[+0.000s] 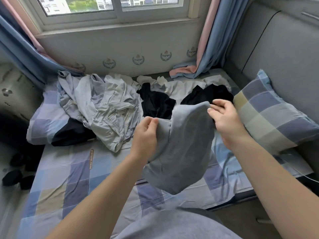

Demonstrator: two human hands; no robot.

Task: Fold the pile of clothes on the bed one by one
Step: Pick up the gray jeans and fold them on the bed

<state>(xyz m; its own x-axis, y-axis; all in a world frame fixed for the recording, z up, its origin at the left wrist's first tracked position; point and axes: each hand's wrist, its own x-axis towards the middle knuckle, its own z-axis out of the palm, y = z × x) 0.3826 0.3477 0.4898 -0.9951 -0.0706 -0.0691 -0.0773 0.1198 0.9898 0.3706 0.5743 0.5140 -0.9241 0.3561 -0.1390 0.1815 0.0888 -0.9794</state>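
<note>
Closest in, the person's grey top [165, 226] fills the bottom edge, and both bare forearms reach out over the bed with its blue, lilac and cream checked sheet [77, 180]. The left hand [145, 135] has its fingers curled tight, pinching one upper edge of a soft plain grey cloth garment [183, 149]. The right hand [224, 121] takes the opposite top corner between thumb and forefinger, the other fingers loosely bent behind. The grey garment hangs between the two hands, lifted above the sheet, with its lower end drooping towards the near part of the bed. Just beyond the hands lie two crumpled black garments [157, 104], one partly hidden behind the held cloth. To their left sprawls the rumpled heap of pale blue-grey shirts [103, 107], with a dark navy piece [72, 133] poking out beneath its near left side. Off to the right, a checked pillow in matching blue and cream [269, 116] leans against the grey padded wall panel [279, 54]. Further back, white crumpled pieces [179, 87] lie along the wall. Blue and pink curtains [212, 40] frame the white-framed window [117, 9] at the top.
</note>
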